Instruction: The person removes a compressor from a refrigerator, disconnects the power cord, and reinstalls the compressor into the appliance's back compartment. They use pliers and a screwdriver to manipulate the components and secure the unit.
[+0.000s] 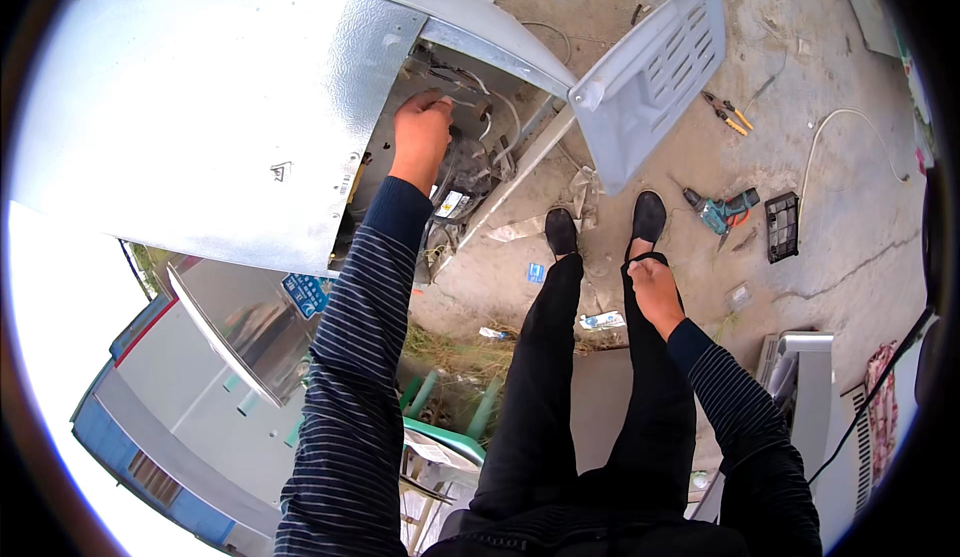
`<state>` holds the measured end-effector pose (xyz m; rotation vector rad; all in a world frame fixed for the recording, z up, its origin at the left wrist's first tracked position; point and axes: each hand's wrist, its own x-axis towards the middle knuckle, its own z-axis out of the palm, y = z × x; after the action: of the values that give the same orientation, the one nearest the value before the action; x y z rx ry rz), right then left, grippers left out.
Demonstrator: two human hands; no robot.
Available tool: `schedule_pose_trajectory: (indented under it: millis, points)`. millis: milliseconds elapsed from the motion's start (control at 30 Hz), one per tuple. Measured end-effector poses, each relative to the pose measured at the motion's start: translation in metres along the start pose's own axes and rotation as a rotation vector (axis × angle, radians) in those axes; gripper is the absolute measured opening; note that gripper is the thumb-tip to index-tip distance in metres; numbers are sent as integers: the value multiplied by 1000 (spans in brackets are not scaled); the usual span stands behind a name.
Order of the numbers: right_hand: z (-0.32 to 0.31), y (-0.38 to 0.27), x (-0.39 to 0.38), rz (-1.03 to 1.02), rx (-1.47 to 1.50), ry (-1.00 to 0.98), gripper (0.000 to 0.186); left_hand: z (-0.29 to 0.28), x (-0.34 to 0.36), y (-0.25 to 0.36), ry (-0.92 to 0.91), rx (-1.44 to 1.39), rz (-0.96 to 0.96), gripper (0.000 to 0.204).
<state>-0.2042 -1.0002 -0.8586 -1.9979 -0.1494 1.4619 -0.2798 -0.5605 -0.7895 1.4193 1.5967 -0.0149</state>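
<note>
My left hand [420, 137] reaches into the open machine compartment of a large white refrigerator-like appliance [230, 107]. Its fingers are pinched together at a thin white wire [462, 103]. Beside that hand sits a dark, rounded compressor [465, 169] with a pale label, and loose wires [512, 122] loop around it. A grey slotted panel [650, 87] stands tilted at the compartment's corner. Lower down, my right hand [655, 295] is closed on the black trouser leg [640, 377], near its hem.
On the concrete floor to the right lie a teal cordless drill [718, 209], yellow-handled pliers [728, 114], a black plastic grille [783, 227] and a pale hose [815, 147]. Metal appliance casings [805, 377] stand at the lower right. Green-framed furniture [450, 437] is at lower left.
</note>
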Motion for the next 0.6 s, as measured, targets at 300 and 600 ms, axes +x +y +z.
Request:
schedule_pose_trajectory:
  millis: [300,600]
  points:
    - [9,-166,53,-274,55,64,26,-4,29,-5,-226,165,33,32]
    - [75,-274,86,-400,-194,47,30,1,27,28,-311,265,-66,41]
